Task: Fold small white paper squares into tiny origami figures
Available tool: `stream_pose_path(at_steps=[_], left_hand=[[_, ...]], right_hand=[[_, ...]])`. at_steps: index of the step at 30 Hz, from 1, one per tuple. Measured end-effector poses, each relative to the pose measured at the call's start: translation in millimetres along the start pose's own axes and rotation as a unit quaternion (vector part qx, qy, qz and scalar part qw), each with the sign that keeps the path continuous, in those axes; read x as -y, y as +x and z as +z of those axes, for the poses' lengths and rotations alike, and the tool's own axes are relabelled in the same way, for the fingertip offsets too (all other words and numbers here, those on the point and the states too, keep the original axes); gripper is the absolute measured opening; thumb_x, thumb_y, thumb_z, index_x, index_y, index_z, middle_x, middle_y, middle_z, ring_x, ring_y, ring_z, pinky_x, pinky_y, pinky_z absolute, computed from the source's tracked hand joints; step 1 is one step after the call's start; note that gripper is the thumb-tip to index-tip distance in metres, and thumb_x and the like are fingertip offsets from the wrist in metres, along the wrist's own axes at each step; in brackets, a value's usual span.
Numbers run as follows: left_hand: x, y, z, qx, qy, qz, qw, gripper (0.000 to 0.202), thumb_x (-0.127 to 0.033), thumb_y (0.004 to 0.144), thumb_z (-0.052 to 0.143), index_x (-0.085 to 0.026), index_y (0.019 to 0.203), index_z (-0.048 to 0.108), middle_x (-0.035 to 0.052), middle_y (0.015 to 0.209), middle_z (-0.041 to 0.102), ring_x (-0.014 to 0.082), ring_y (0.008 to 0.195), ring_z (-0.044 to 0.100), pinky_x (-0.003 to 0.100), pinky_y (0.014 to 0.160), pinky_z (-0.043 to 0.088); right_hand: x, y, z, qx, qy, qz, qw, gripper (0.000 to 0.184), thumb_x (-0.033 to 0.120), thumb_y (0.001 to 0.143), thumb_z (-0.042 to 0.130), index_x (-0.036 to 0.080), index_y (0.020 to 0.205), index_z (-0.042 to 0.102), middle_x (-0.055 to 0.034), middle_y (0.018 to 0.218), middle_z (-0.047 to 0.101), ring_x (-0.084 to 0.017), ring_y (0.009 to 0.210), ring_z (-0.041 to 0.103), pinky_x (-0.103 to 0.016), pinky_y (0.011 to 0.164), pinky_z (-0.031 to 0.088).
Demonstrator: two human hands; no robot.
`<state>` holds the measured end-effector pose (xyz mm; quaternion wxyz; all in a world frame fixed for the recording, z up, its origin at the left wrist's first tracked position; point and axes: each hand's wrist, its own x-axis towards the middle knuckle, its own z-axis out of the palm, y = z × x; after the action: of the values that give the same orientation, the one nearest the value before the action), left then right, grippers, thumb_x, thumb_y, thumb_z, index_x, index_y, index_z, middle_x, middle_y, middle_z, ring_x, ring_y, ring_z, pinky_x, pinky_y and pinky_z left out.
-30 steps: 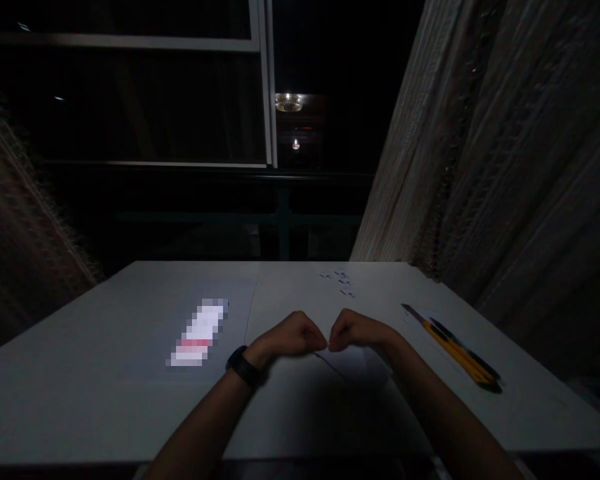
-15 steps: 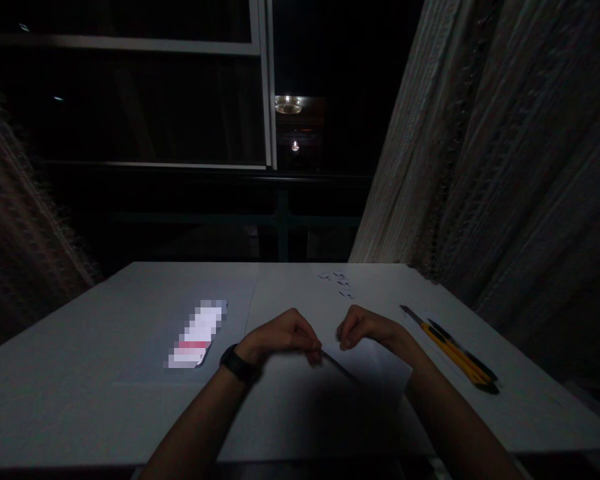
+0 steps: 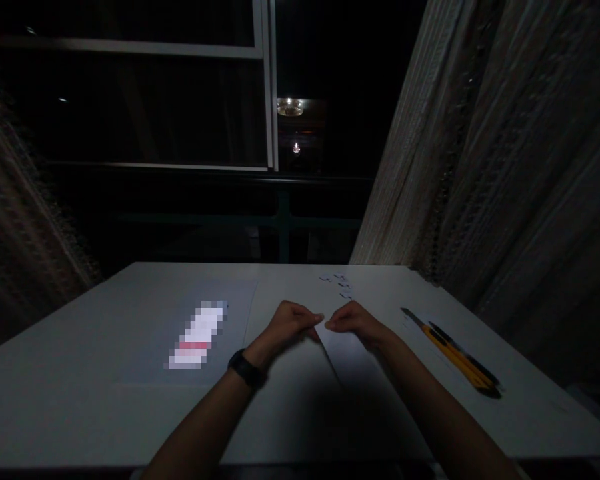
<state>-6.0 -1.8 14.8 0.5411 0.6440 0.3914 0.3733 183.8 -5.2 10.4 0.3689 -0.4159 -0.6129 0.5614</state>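
Observation:
In dim light, both my hands rest on a white table point(image 3: 80, 400), pinching the far end of a folded sheet of white paper point(image 3: 347, 357). My left hand point(image 3: 293, 323), with a black watch point(image 3: 245, 368) on its wrist, has its fingers curled on the paper's top left corner. My right hand point(image 3: 353, 321) pinches the same end from the right, fingertips almost touching the left ones. The paper runs from the hands back toward me along a slanting crease.
A yellow and black utility knife point(image 3: 455, 357) lies to the right of my hands beside a dark pen. Small paper scraps point(image 3: 340, 283) lie at the far edge. A blurred card point(image 3: 197, 333) sits left. A curtain point(image 3: 505, 167) hangs right; a dark window is behind.
Both hands have moved farther from me along the paper and come together again at its far end, after parting briefly half a second ago.

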Motion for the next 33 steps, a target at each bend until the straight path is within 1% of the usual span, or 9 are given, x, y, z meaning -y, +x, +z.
stream_pose_path(at_steps=[6,9,10,13,16,20,25,29,33], left_hand=[[-2,2,-3.6,-0.077,-0.055,0.016,0.995,0.038,-0.046,0.061,0.067,-0.011,0.048,0.060,0.0005,0.043,0.052,0.0070,0.042,0.040,0.022,0.045,0.028],[1,1,2.9,-0.044,-0.112,0.010,0.993,0.037,-0.046,0.060,0.068,-0.010,0.057,0.062,0.0017,0.052,0.055,0.0084,0.047,0.045,0.022,0.047,0.032],[2,0,5.7,-0.047,-0.120,0.003,0.992,0.036,-0.045,0.057,0.070,-0.010,0.057,0.062,0.0016,0.052,0.055,0.0082,0.047,0.045,0.022,0.047,0.032],[4,-1,11.8,-0.115,-0.106,-0.013,0.988,0.039,-0.042,0.051,0.075,-0.013,0.042,0.050,-0.0039,0.042,0.043,0.0048,0.041,0.035,0.021,0.043,0.026],[4,0,11.7,-0.144,-0.105,-0.019,0.984,0.042,-0.039,0.049,0.076,-0.014,0.038,0.044,-0.0058,0.039,0.038,0.0039,0.038,0.032,0.021,0.042,0.024],[8,3,4.9,-0.135,-0.139,-0.024,0.981,0.034,-0.036,0.050,0.076,-0.013,0.043,0.053,-0.0017,0.044,0.050,0.0068,0.040,0.043,0.022,0.044,0.030],[13,6,-1.3,-0.137,-0.184,-0.022,0.973,0.026,-0.031,0.051,0.076,-0.009,0.053,0.062,0.0072,0.056,0.062,0.0148,0.049,0.056,0.026,0.051,0.039],[12,7,-2.2,-0.152,-0.202,-0.013,0.967,0.024,-0.028,0.053,0.075,-0.008,0.056,0.064,0.0116,0.064,0.066,0.0182,0.055,0.060,0.028,0.055,0.042],[14,8,-3.3,-0.165,-0.207,-0.020,0.964,0.025,-0.031,0.054,0.074,-0.007,0.058,0.064,0.0107,0.061,0.066,0.0171,0.052,0.059,0.028,0.052,0.041]], right_hand=[[-8,5,2,-0.019,-0.009,-0.048,0.999,0.023,0.034,0.057,0.073,0.012,0.056,0.068,0.0025,0.046,0.054,-0.009,0.049,0.042,-0.025,0.053,0.031],[-9,6,6,-0.044,0.000,-0.065,0.997,0.022,0.035,0.057,0.072,0.013,0.061,0.070,0.0006,0.052,0.059,-0.011,0.053,0.047,-0.026,0.057,0.034],[-9,7,7,-0.051,-0.002,-0.068,0.996,0.023,0.035,0.057,0.072,0.013,0.062,0.070,0.0002,0.053,0.060,-0.012,0.054,0.048,-0.027,0.057,0.035],[-9,7,9,-0.053,-0.017,-0.061,0.997,0.023,0.036,0.057,0.071,0.013,0.060,0.070,-0.0008,0.053,0.061,-0.013,0.055,0.050,-0.028,0.059,0.038],[-9,7,8,-0.048,-0.010,-0.050,0.998,0.022,0.035,0.055,0.071,0.014,0.061,0.071,-0.0024,0.058,0.065,-0.016,0.059,0.054,-0.030,0.064,0.041],[-12,8,4,-0.039,0.005,-0.039,0.998,0.018,0.030,0.052,0.072,0.015,0.063,0.072,-0.0035,0.063,0.067,-0.017,0.063,0.057,-0.031,0.068,0.041],[-11,6,2,-0.014,0.003,-0.024,1.000,0.018,0.029,0.055,0.071,0.013,0.062,0.071,-0.0020,0.055,0.063,-0.013,0.053,0.051,-0.028,0.057,0.038],[-7,4,4,0.014,0.006,-0.022,1.000,0.020,0.031,0.057,0.069,0.011,0.061,0.070,-0.0008,0.049,0.058,-0.010,0.048,0.046,-0.025,0.051,0.033],[-6,4,7,0.031,0.014,-0.026,0.999,0.022,0.033,0.059,0.068,0.010,0.057,0.067,-0.0007,0.047,0.055,-0.010,0.046,0.045,-0.025,0.050,0.033]])
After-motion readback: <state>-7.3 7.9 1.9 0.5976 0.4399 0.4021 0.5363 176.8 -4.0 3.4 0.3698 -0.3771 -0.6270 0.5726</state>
